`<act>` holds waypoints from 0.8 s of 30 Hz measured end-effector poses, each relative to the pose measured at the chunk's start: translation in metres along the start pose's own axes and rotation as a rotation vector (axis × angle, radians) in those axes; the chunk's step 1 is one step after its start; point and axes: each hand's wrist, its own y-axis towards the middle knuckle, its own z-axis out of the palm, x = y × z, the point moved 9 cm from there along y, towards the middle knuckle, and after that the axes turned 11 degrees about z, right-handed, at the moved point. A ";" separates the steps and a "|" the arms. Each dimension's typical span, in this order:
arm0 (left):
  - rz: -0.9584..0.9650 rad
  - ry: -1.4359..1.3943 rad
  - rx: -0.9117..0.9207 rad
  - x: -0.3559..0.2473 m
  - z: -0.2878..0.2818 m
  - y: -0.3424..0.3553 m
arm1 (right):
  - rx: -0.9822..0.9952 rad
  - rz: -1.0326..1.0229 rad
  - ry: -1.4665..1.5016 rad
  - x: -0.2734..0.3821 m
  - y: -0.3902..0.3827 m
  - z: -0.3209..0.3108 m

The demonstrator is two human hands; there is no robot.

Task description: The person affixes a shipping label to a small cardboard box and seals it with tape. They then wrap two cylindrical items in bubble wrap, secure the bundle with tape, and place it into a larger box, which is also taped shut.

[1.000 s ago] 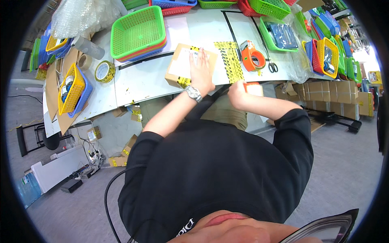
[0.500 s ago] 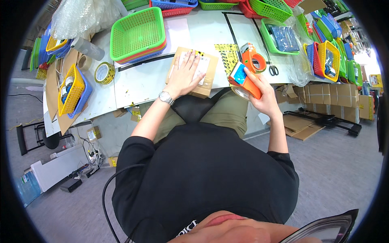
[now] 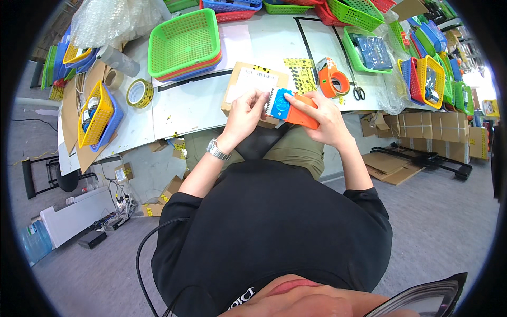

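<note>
My right hand [image 3: 327, 119] grips an orange-and-blue tape dispenser [image 3: 280, 105], its toothed edge facing left, over the front of a cardboard box [image 3: 242, 78] with a white label and yellow-black tape. My left hand [image 3: 246, 110] is closed at that toothed edge, thumb and fingers pinched; what they hold is too small to make out. Yellow-black striped tape strips [image 3: 298, 66] lie right of the box. Another orange dispenser [image 3: 327, 73] and black-handled scissors [image 3: 359, 93] lie farther right on the white table [image 3: 179, 113].
Stacked green, red and blue baskets [image 3: 182, 42] stand behind the box. Left are a yellow basket [image 3: 94, 124], a tape roll [image 3: 146, 96] and bubble wrap [image 3: 105, 21]. More baskets [image 3: 429, 79] line the right, with flattened cartons [image 3: 430, 124] below.
My left hand has left the box top and pinches at the dispenser's toothed edge. My right hand has raised the dispenser from low beside the box and turned it leftward over the box's front.
</note>
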 end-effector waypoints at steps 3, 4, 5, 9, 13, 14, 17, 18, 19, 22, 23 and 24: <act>0.081 0.251 -0.006 -0.011 -0.009 0.007 | 0.089 0.042 0.025 -0.004 0.001 0.006; 0.088 0.258 0.021 -0.009 -0.011 0.010 | 0.120 0.052 0.030 -0.005 0.002 0.004; 0.095 0.265 0.047 -0.006 -0.018 0.016 | 0.151 0.062 0.036 -0.007 0.002 0.002; 0.125 0.267 -0.169 -0.002 -0.120 0.039 | 0.152 0.156 -0.053 -0.037 -0.012 -0.035; -0.038 0.335 0.006 0.024 -0.151 0.039 | 0.159 0.181 -0.133 -0.067 -0.024 -0.033; -0.039 0.358 -0.016 0.030 -0.154 0.040 | 0.196 0.203 -0.127 -0.071 -0.024 -0.026; -0.036 0.398 -0.081 0.039 -0.156 0.044 | 0.142 0.207 -0.058 -0.084 -0.023 -0.014; -0.040 0.395 -0.092 0.044 -0.156 0.043 | 0.140 0.201 -0.053 -0.085 -0.022 -0.011; -0.044 0.393 -0.103 0.048 -0.157 0.042 | 0.138 0.195 -0.047 -0.084 -0.021 -0.009; -0.032 0.403 -0.128 0.058 -0.160 0.045 | 0.153 0.201 -0.048 -0.088 -0.017 -0.001; -0.043 0.402 -0.131 0.062 -0.161 0.045 | 0.161 0.207 -0.050 -0.090 -0.016 0.002; -0.054 0.401 -0.133 0.066 -0.161 0.046 | 0.172 0.214 -0.039 -0.092 -0.016 0.005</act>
